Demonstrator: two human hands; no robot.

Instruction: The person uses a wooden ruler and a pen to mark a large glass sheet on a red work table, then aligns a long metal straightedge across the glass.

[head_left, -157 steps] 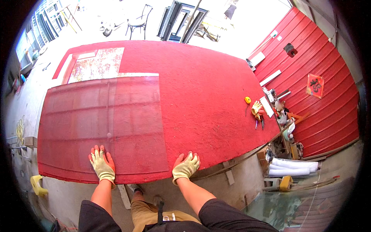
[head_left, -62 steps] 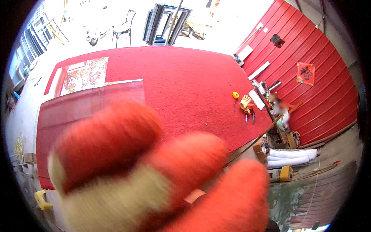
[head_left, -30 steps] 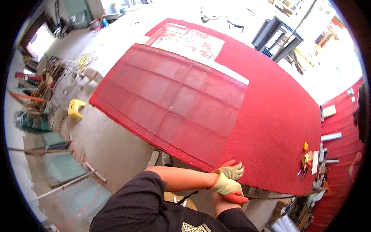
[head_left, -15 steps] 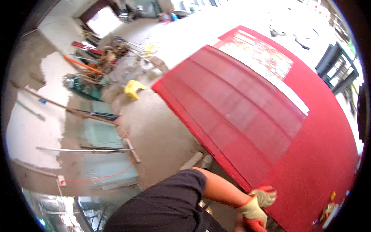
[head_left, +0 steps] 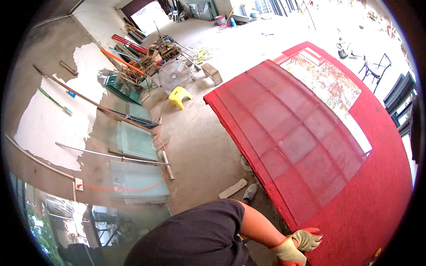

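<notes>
Both my hands wear cream work gloves with red-coated palms and fingers, close together at the near edge of a red-covered table (head_left: 386, 186). My left hand (head_left: 290, 253) is at the end of the bare forearm that comes from a black sleeve; its fingers are bent down and partly cut off by the lower edge. Just beyond it a second gloved hand, seemingly my right hand (head_left: 308, 239), lies on the red cover with fingers stretched out. Its arm is hidden. A large clear glass sheet (head_left: 301, 144) lies flat on the table, its near corner just beyond the gloves.
A yellow stool (head_left: 179, 96), a fan (head_left: 174, 75) and a wooden block (head_left: 212, 73) stand on the floor to the left. Glass panes (head_left: 138, 181) lean along the wall, with an orange cord (head_left: 128, 189) across them. A shoe (head_left: 250, 192) shows beside the table.
The view has shifted, so the table and floor things sit lower and further right in the picture, and it is sharper. Both gloves stay together at the table's near edge.
</notes>
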